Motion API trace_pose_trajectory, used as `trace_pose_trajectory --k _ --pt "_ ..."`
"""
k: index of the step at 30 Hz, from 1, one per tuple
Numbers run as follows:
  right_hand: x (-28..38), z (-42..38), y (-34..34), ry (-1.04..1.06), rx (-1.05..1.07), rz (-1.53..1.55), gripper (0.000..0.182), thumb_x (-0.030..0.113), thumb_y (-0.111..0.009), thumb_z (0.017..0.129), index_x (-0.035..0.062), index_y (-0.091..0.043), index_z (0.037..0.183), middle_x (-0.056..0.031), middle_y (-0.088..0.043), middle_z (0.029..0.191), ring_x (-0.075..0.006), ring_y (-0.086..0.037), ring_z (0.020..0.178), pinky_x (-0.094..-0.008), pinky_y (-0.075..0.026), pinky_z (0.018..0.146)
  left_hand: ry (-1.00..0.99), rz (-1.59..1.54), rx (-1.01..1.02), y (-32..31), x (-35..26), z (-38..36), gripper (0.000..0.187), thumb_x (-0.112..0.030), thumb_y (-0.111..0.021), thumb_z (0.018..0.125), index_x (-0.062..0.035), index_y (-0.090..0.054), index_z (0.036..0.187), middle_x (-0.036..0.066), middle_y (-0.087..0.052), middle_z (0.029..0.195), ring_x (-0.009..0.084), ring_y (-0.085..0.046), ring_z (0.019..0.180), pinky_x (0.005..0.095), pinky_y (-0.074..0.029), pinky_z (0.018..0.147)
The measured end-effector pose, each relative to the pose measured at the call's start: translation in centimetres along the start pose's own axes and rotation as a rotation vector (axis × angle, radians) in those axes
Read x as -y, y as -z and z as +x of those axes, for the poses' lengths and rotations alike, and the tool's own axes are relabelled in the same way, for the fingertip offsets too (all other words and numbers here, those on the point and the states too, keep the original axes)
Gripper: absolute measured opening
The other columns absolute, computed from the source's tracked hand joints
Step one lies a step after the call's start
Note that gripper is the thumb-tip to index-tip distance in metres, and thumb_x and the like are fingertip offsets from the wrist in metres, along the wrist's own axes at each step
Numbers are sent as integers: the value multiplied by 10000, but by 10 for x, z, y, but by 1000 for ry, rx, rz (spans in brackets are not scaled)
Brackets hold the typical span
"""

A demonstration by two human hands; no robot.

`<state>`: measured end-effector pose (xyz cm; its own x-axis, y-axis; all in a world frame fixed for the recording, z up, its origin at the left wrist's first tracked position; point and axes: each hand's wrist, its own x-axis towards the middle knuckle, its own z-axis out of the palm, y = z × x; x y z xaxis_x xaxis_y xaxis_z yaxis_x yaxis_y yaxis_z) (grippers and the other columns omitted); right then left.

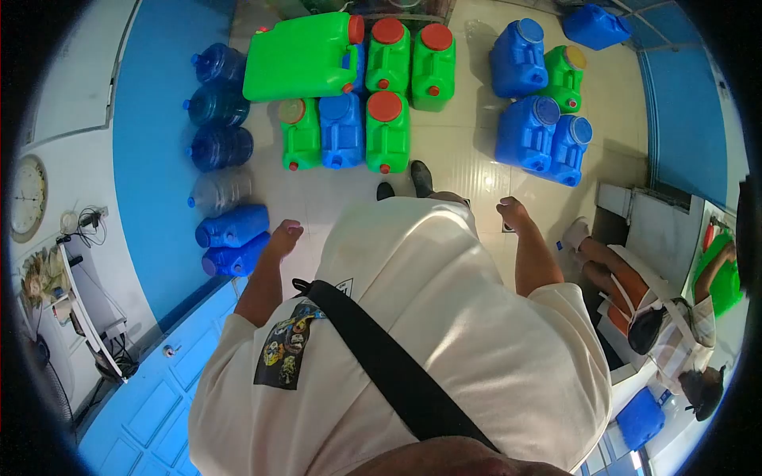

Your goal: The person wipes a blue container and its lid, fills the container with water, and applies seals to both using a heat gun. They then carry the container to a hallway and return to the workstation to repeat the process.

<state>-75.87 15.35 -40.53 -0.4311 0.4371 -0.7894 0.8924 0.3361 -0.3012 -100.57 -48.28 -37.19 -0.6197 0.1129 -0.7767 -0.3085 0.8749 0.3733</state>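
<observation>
I look straight down my own body in a cream shirt with a black strap across it. My left hand hangs at my side, fingers curled, holding nothing. My right hand also hangs loosely curled and holds nothing. Ahead of my feet stand green jerrycans with red caps, with a large green jerrycan lying across them and a blue jerrycan among them. Neither hand touches any container.
Round blue water bottles lie stacked along the blue wall at left. More blue jerrycans and a green one stand at right. A seated person is at right. A blue door is at lower left.
</observation>
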Motion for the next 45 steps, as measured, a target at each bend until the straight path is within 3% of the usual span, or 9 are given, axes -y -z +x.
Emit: trace_pose_trajectory --k 3,7,10,12,15,19,21,31,45 --pt "-1 -1 -2 -22 33 55 486 299 -676 904 21 -598 1295 -150 -705 963 -237 -663 783 -384 -542 700 -29 -78 -7 -5 1 -9 351 -231 -684 913 -13 -609 1177 74 -664 929 180 -620 860 342 -499 788" --pt "-34 25 -25 133 -51 95 489 304 -675 907 24 -597 1300 -151 -699 958 -231 -657 801 -387 -540 691 -44 -54 -13 -3 5 -3 364 -250 -683 918 -13 -604 1182 77 -664 927 181 -619 860 344 -500 789" --pt "-26 20 -26 84 -4 12 502 306 -678 907 15 -594 1306 -180 -704 1033 -252 -674 906 -390 -552 748 -116 -30 -45 0 -1 -1 370 -249 -689 916 -14 -603 1189 84 -670 934 181 -628 879 346 -504 800" --pt "-24 11 -28 60 -16 -7 509 307 -676 901 11 -596 1307 -210 -699 1121 -287 -676 1022 -393 -553 832 -134 43 -31 6 -12 -6 421 -315 -683 924 -25 -613 1220 184 -698 1141 273 -660 1071 380 -513 923" --pt "-36 14 -40 69 -22 1 509 304 -674 891 5 -604 1297 -235 -684 1176 -322 -663 1094 -390 -533 919 -172 -37 -14 0 11 15 418 -307 -684 921 -22 -615 1220 187 -691 1145 278 -651 1088 379 -503 939" --pt "-51 3 -49 264 31 -120 504 302 -674 883 1 -613 1283 -231 -688 1160 -328 -656 1099 -387 -519 943 -169 -6 3 -7 8 13 421 -305 -686 921 -20 -613 1222 184 -683 1152 277 -638 1111 378 -493 955" --pt "-43 -9 -51 20 3 61 504 302 -674 883 -1 -618 1281 -228 -684 1172 -330 -653 1105 -398 -519 937 -79 -24 29 -7 -7 2 418 -305 -683 925 -22 -613 1225 181 -677 1155 281 -631 1123 384 -489 962" --pt "-59 -34 -63 -36 -10 65 491 330 -682 896 39 -615 1285 -206 -671 1183 -324 -639 1117 -391 -497 953 -67 48 73 -8 -20 16 413 -307 -683 926 -33 -614 1227 174 -687 1136 271 -644 1086 387 -496 950" --pt "-70 -41 -79 -24 -1 67 482 288 -641 923 -2 -599 1305 -198 -689 1139 -276 -665 1038 -375 -511 895 -262 57 16 1 -41 45 370 -289 -695 928 -34 -611 1184 168 -696 1083 278 -663 1042 384 -516 915"
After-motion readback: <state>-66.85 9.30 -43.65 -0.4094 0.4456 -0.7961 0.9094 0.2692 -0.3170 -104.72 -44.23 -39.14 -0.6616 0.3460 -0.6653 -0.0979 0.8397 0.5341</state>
